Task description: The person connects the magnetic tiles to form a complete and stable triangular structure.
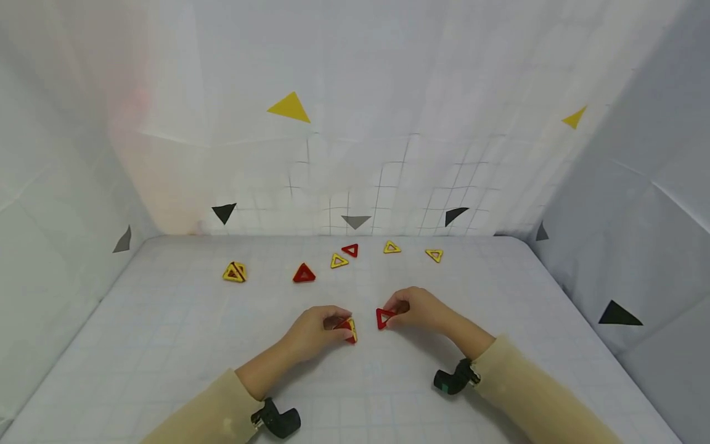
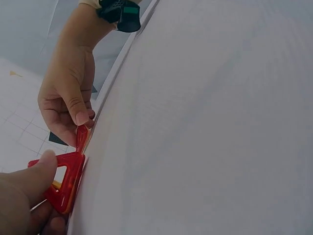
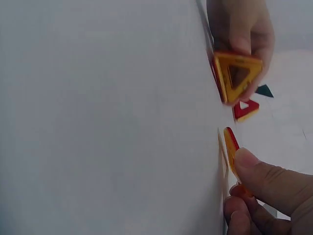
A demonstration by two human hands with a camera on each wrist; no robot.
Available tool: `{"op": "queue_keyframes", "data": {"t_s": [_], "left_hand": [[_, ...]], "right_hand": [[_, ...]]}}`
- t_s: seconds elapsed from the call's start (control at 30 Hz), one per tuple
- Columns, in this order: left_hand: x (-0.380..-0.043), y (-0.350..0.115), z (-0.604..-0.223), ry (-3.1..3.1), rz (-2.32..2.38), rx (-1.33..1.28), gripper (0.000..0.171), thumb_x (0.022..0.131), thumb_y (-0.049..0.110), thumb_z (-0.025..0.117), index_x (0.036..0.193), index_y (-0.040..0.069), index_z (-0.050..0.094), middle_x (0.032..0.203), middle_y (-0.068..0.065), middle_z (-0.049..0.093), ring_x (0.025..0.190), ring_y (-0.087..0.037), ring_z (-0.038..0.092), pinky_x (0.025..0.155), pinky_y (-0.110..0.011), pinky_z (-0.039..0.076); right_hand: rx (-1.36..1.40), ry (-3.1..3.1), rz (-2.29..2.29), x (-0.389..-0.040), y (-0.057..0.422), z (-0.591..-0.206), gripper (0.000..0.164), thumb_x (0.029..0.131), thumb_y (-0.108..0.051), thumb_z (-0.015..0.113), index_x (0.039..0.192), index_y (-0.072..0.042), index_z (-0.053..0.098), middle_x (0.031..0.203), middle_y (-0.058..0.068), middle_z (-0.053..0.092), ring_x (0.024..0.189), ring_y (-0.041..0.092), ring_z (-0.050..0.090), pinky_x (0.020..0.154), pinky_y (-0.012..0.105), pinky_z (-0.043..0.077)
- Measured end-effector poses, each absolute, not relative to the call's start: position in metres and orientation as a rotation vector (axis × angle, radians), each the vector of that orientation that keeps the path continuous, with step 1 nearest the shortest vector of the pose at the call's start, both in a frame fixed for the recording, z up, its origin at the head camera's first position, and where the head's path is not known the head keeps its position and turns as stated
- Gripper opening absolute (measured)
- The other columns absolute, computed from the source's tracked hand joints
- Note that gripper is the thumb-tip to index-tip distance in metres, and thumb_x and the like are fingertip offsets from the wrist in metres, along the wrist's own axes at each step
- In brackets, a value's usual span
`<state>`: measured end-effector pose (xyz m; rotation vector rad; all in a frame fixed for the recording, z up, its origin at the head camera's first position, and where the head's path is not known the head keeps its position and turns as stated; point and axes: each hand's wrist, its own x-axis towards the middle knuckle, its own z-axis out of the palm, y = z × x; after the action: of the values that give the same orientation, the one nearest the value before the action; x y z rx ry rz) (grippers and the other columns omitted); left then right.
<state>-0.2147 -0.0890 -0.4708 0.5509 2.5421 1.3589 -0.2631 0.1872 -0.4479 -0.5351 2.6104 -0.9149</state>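
"What's nearest on your feed?"

"I have the left hand [image 1: 317, 333], thumb and fingers clamped on a red-and-yellow piece [image 1: 347, 325]. The piece sits at its fingertips, on the hand's right side."

"And the right hand [image 1: 418, 309]?"

"Slightly farther. I see it pinching a red-faced triangle [image 1: 379, 319], which juts left from the fingertips toward the other piece, a small gap between them."

"Touching the table [image 1: 333, 401]?"

"I can't tell."

"Beyond the hands?"

"I make out a solid red piece [image 1: 304, 279] left of centre and, farther left, a yellow-sided piece [image 1: 235, 272]. Past them lies a yellow triangle [image 1: 333, 261], a loose red triangle [image 1: 357, 251] just beyond it. To the right, near the table's far edge, I see two more yellow triangles [image 1: 392, 251]."
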Motion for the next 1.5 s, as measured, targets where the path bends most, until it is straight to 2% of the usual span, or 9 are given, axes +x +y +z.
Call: {"op": "queue_keyframes", "data": {"t_s": [0.23,0.7,1.17,1.5], "left_hand": [[-0.216,-0.092,-0.471,2.541,1.365,0.567,0.039,0.089,0.027,0.078,0.124,0.012,0.07,0.116,0.004,0.07,0.107,-0.014,0.063,0.095,-0.037,0.052],[-0.215,-0.092,-0.471,2.517,1.386,0.547,0.037,0.088,0.026,0.079,0.122,0.012,0.071,0.114,0.003,0.071,0.105,-0.014,0.064,0.095,-0.037,0.052],[-0.214,-0.089,-0.47,2.517,1.405,0.572,0.032,0.089,0.022,0.077,0.119,0.011,0.072,0.11,0.002,0.072,0.101,-0.014,0.065,0.091,-0.037,0.053],[-0.213,-0.089,-0.468,2.522,1.405,0.562,0.031,0.09,0.021,0.077,0.118,0.01,0.071,0.109,0.001,0.072,0.101,-0.014,0.065,0.091,-0.037,0.053]], "right_hand": [[-0.679,2.592,-0.95,-0.251,0.175,-0.448,0.023,0.08,-0.022,0.086,0.1,-0.017,0.075,0.087,-0.009,0.067,0.08,0.012,0.061,0.074,0.027,0.053],[-0.739,2.593,-0.964,-0.239,0.165,-0.445,0.021,0.081,-0.022,0.085,0.1,-0.019,0.075,0.087,-0.012,0.067,0.08,0.011,0.061,0.073,0.026,0.053],[-0.807,2.545,-0.994,-0.241,0.151,-0.449,0.02,0.08,-0.018,0.085,0.097,-0.014,0.074,0.084,-0.011,0.068,0.076,0.007,0.06,0.07,0.024,0.052],[-0.791,2.55,-0.977,-0.24,0.15,-0.447,0.02,0.081,-0.019,0.085,0.097,-0.014,0.074,0.082,-0.011,0.067,0.075,0.01,0.06,0.069,0.025,0.053]]}}
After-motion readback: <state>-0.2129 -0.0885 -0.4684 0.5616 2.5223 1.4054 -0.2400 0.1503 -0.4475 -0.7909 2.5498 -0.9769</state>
